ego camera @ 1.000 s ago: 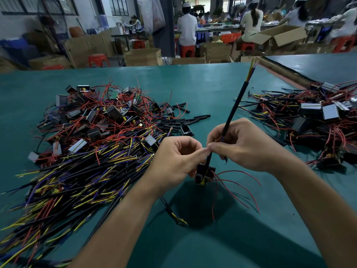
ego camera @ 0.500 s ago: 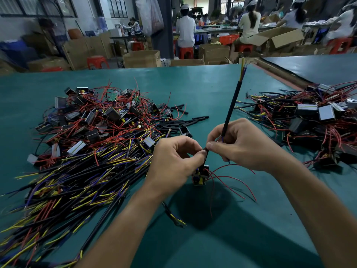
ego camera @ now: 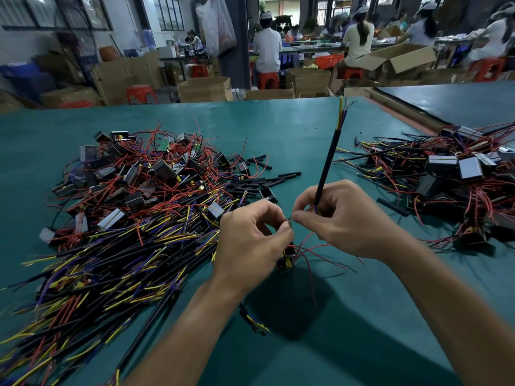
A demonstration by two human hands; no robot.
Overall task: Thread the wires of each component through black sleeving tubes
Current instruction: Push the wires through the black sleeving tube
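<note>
At frame centre, the right hand (ego camera: pixel 342 218) pinches the black tube (ego camera: pixel 326 168), now swung more upright, with the wire tips (ego camera: pixel 341 112) out its top. The left hand (ego camera: pixel 250 240) pinches a thin wire above the component (ego camera: pixel 287 263). This tube looks nearly threaded.

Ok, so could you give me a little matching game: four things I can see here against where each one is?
Things:
1. long black sleeving tube
2. component with red wires
3. short black tubes
4. open cardboard box

Places:
A. loose on the green table, beyond the hands
B. just below the left hand
C. sticking up out of the right hand
D. in the background, beside a seated worker

Pairs: 1-C, 2-B, 3-A, 4-D.
</note>
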